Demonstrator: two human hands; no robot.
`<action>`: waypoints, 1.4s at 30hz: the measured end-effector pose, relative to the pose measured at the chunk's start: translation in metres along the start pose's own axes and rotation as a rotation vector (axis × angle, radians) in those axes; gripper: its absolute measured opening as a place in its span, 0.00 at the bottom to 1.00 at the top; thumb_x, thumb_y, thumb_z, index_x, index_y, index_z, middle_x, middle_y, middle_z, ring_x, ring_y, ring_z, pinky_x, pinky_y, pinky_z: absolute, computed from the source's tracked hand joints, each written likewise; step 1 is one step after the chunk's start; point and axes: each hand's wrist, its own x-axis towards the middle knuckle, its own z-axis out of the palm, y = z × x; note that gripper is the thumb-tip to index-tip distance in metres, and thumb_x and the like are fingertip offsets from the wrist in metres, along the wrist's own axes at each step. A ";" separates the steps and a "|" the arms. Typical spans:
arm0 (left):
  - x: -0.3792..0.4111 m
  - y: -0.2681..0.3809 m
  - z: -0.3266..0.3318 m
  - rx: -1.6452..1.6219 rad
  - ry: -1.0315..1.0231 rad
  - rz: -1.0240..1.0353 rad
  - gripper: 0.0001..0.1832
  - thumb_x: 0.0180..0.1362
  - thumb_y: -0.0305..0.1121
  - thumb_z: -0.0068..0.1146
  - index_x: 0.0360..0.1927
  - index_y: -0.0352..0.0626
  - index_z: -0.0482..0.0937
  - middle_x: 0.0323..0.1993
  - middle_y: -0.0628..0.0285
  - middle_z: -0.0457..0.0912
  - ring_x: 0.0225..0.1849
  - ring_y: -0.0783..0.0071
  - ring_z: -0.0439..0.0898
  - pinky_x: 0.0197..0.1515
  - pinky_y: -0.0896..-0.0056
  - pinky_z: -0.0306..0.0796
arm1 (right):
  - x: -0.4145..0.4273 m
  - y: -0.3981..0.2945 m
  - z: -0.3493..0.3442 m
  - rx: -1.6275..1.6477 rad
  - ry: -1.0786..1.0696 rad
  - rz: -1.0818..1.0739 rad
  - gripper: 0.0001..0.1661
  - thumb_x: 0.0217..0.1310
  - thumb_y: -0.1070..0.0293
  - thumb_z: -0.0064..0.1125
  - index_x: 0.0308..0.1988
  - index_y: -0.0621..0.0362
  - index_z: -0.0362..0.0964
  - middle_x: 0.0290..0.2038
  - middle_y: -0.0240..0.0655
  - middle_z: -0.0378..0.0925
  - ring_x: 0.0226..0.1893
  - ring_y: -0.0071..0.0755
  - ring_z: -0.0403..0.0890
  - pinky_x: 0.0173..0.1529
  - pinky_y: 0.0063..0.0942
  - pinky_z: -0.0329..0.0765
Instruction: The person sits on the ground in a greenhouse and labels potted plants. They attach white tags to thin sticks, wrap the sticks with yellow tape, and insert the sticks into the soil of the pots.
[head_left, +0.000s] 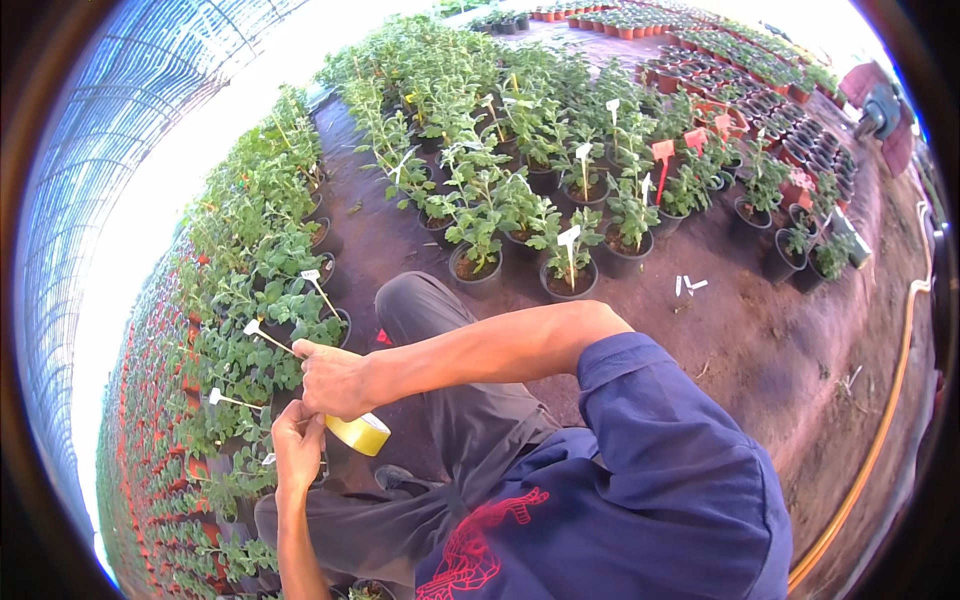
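My right hand (336, 381) is closed in a fist, and a roll of yellow tape (361, 434) juts out beneath its fingers. My left hand (298, 444) is just below it, thumb and fingertips pinched together at the roll's near edge. What lies between the two hands is mostly hidden. Both hands are over a row of leafy potted plants (259, 300). A white T-shaped plant label (253, 328) on a thin stem rises beside my right thumb. Another white label (216, 396) stands left of my left hand.
Many black-potted plants (476, 270) stand ahead, some with white labels (568, 238) or red labels (663, 152). Loose white labels (690, 285) lie on the dark ground cover (637, 330). An orange-yellow hose (892, 409) runs along the right. Stacked pots (814, 142) sit at the far right.
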 end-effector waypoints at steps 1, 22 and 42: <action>0.000 0.003 0.001 0.022 0.008 -0.002 0.04 0.65 0.21 0.59 0.33 0.37 0.77 0.25 0.70 0.77 0.20 0.89 0.69 0.21 0.79 0.60 | 0.001 0.000 0.000 0.003 -0.010 0.003 0.03 0.43 0.63 0.69 0.22 0.45 0.82 0.25 0.26 0.83 0.35 0.31 0.81 0.66 0.41 0.54; 0.007 0.003 0.022 0.313 0.348 0.496 0.02 0.57 0.19 0.60 0.32 0.34 0.79 0.27 0.58 0.76 0.26 0.66 0.76 0.30 0.66 0.68 | -0.045 -0.032 0.068 1.380 0.480 0.703 0.23 0.73 0.57 0.53 0.38 0.69 0.79 0.30 0.43 0.84 0.30 0.31 0.84 0.37 0.33 0.78; 0.007 -0.025 0.033 0.144 0.347 0.403 0.05 0.66 0.22 0.57 0.33 0.33 0.78 0.23 0.63 0.77 0.16 0.79 0.77 0.19 0.74 0.66 | -0.043 -0.044 0.075 1.160 0.558 0.677 0.21 0.72 0.55 0.59 0.37 0.65 0.79 0.23 0.31 0.81 0.26 0.19 0.78 0.35 0.24 0.74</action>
